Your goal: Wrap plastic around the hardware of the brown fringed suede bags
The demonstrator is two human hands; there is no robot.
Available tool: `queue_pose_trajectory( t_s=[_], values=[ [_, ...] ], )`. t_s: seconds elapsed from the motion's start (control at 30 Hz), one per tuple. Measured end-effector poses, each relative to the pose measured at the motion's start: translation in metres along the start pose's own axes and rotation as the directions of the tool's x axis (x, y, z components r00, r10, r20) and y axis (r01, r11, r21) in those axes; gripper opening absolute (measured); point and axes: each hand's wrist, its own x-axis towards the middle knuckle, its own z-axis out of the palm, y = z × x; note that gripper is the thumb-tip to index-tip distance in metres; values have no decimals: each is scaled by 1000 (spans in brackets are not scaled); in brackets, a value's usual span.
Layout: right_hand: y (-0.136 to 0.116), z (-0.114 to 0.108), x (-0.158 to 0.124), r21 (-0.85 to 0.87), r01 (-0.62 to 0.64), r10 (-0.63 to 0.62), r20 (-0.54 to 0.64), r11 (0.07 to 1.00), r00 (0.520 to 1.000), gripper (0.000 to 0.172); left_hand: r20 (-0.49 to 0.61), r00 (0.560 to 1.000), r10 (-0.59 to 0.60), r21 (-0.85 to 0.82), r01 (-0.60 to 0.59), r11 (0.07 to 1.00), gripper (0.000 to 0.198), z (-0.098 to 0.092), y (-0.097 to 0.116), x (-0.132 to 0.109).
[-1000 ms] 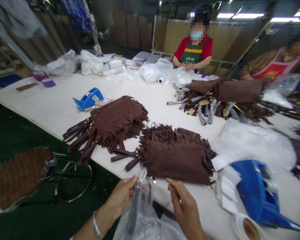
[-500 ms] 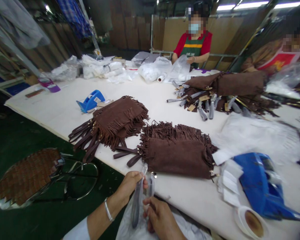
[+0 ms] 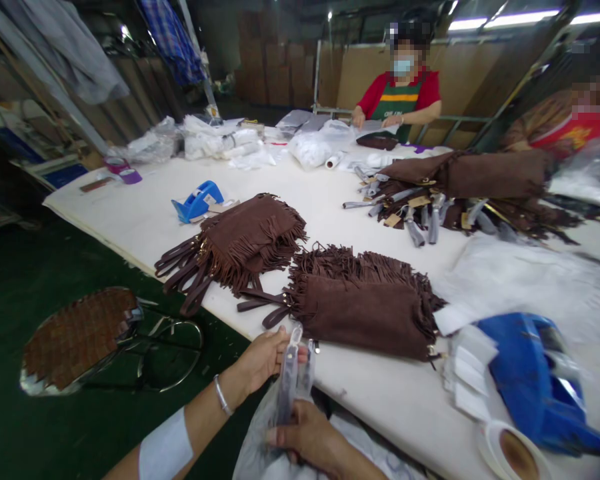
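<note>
A wrist strap in a clear plastic sleeve, doubled into a loop with a metal clip at its top, hangs in front of me at the table edge. My right hand grips its lower part between thumb and fingers. Behind the upper part lies my left hand, fingers stretched out flat and touching the strap near the clip. Just beyond is a dark brown fringed suede bag. Further left, more fringed bags are stacked with bare straps toward the edge.
A blue tape dispenser and a tape roll are at right; a smaller blue dispenser is at left. Wrapped-strap bags pile up at back right. A stool stands left. A co-worker handles plastic across the table.
My left fingers have loosened from a pinch near the clip and straightened behind the strap. My right hand has moved left onto the strap's lower part. The co-worker's plastic now lies lower.
</note>
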Motion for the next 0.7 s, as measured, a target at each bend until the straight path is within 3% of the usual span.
queue_pose_trajectory(
  t_s=[0.1,0.2,0.5,0.7],
  values=[
    [-8,3,-14,85,6,-13,87,996,996,46,44,997,-61,-31,63,998,52,0,7,8],
    [-15,9,-27,166,-29,3,156,986,988,56,11,991,-133,-85,133,987,48,2,14,20],
    [10,27,-28,253,-44,-6,196,966,981,57,-129,984,-124,-24,122,992,26,7,10,46],
    [15,29,-26,241,-115,68,194,964,979,52,-170,982,-86,17,91,996,28,10,7,48]
  ],
)
